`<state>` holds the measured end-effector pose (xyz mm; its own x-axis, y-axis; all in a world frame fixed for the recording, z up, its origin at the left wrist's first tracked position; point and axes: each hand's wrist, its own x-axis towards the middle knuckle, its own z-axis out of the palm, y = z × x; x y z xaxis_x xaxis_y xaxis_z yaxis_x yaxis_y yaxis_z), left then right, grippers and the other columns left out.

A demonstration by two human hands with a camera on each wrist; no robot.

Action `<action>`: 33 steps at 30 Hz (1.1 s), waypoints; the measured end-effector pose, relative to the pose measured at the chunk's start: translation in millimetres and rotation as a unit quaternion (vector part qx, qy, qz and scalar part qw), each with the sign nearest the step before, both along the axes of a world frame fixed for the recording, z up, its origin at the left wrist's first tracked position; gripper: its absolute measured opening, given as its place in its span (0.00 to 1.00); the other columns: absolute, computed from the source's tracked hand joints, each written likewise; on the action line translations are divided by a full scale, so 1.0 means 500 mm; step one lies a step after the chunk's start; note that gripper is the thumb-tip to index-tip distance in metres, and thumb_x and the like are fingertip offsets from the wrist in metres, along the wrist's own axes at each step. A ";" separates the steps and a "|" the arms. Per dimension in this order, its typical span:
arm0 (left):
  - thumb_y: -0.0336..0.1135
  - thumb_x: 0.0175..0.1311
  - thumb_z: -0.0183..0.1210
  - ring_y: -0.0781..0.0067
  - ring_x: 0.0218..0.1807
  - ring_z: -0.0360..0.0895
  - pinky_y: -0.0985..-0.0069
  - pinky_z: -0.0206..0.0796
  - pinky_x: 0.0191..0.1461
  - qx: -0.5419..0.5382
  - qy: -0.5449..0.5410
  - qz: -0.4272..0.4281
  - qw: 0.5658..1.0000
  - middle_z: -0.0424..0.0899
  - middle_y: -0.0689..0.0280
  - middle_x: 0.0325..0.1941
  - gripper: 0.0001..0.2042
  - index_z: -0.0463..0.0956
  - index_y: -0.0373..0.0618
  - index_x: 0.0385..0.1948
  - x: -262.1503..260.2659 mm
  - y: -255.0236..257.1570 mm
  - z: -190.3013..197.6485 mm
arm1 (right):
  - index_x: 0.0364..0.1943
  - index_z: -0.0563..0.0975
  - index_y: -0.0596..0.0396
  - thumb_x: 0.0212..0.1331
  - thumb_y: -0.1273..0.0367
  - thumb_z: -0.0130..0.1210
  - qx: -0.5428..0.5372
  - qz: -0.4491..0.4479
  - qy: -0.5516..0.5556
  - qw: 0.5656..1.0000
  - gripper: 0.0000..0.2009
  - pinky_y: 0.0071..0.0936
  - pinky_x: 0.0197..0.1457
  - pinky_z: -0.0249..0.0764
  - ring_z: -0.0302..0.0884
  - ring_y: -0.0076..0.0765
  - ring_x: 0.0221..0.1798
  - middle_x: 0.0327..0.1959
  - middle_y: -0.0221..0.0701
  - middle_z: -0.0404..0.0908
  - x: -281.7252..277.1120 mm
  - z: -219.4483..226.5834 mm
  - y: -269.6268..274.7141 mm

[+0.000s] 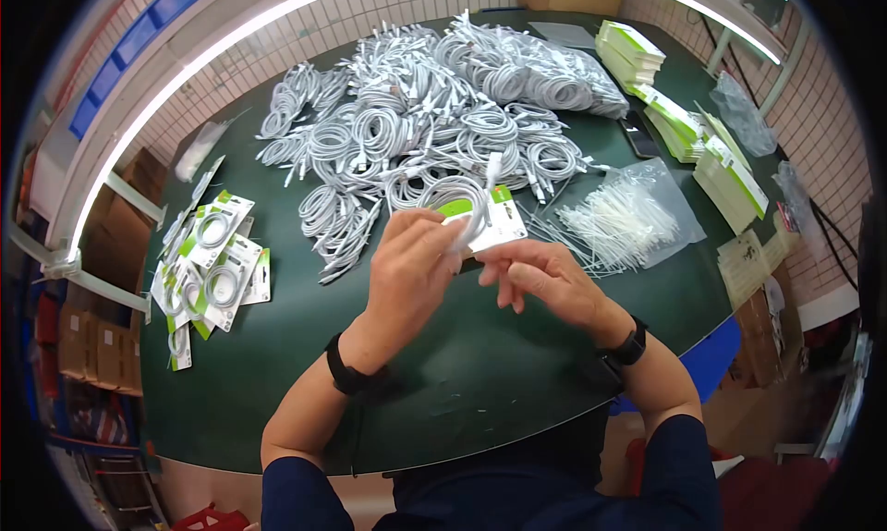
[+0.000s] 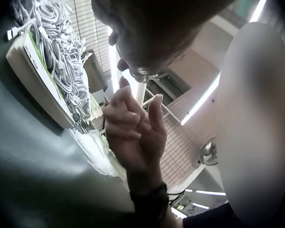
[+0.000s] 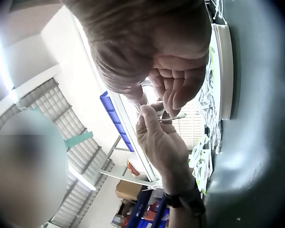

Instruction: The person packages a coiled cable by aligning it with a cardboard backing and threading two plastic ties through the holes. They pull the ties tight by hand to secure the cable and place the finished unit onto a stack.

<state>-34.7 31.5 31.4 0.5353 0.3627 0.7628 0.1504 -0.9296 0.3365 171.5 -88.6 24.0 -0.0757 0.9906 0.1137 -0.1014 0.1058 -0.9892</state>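
A coiled white cable (image 1: 471, 203), its plug standing up at the top, is held by my left hand (image 1: 407, 263) between thumb and fingers. My right hand (image 1: 550, 281) is close beside it, the index fingertip reaching toward the coil's lower edge. In the left wrist view the right hand (image 2: 135, 126) shows its thumb apart from its loosely bent fingers. The right wrist view shows the left hand (image 3: 164, 142) pinching at the coil, partly hidden behind the right fingers. Just beyond the hands lies a stack of white-and-green cards (image 1: 504, 219).
A large heap of coiled white cables (image 1: 397, 115) covers the far part of the green table (image 1: 434, 374). White cable ties (image 1: 619, 217) spill from a plastic bag at right. Carded cables (image 1: 212, 272) lie at left; stacks of packaging cards (image 1: 730, 180) stand at far right.
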 end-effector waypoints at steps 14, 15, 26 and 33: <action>0.24 0.53 0.66 0.56 0.59 0.81 0.63 0.75 0.61 0.154 0.120 -0.023 0.981 0.83 0.66 0.51 0.21 0.85 0.45 0.53 0.036 -0.051 -0.029 | 0.52 0.81 0.64 0.82 0.61 0.52 -0.098 -0.071 0.174 0.977 0.17 0.18 0.28 0.65 0.68 0.15 0.24 0.27 0.22 0.77 0.057 -0.052 0.021; 0.23 0.54 0.67 0.56 0.57 0.82 0.64 0.76 0.59 0.153 0.090 -0.023 0.984 0.84 0.66 0.50 0.20 0.86 0.45 0.52 0.031 -0.054 -0.028 | 0.54 0.81 0.64 0.82 0.62 0.52 -0.095 -0.093 0.189 0.973 0.16 0.18 0.28 0.65 0.68 0.14 0.24 0.29 0.22 0.78 0.051 -0.044 0.022; 0.46 0.85 0.50 0.72 0.57 0.82 0.69 0.73 0.64 -0.639 -0.086 -0.146 0.751 0.87 0.61 0.51 0.26 0.67 0.31 0.71 0.045 -0.052 -0.086 | 0.63 0.79 0.64 0.81 0.66 0.52 -0.005 -0.160 0.084 0.983 0.17 0.19 0.27 0.74 0.75 0.17 0.25 0.38 0.26 0.83 0.027 -0.034 0.010; 0.46 0.88 0.44 0.77 0.34 0.72 0.68 0.73 0.56 -0.751 -0.241 -0.203 0.581 0.71 0.73 0.27 0.23 0.73 0.35 0.66 0.027 -0.040 -0.074 | 0.62 0.79 0.63 0.82 0.64 0.50 -0.072 -0.007 0.009 0.997 0.17 0.18 0.27 0.73 0.74 0.16 0.25 0.36 0.25 0.82 -0.006 -0.040 0.009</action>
<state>-21.0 11.4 -5.8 0.6638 0.7319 -0.1537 -0.4271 0.5397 0.7254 168.5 -84.3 3.8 -0.0609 0.9977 -0.0282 -0.1192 -0.0353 -0.9922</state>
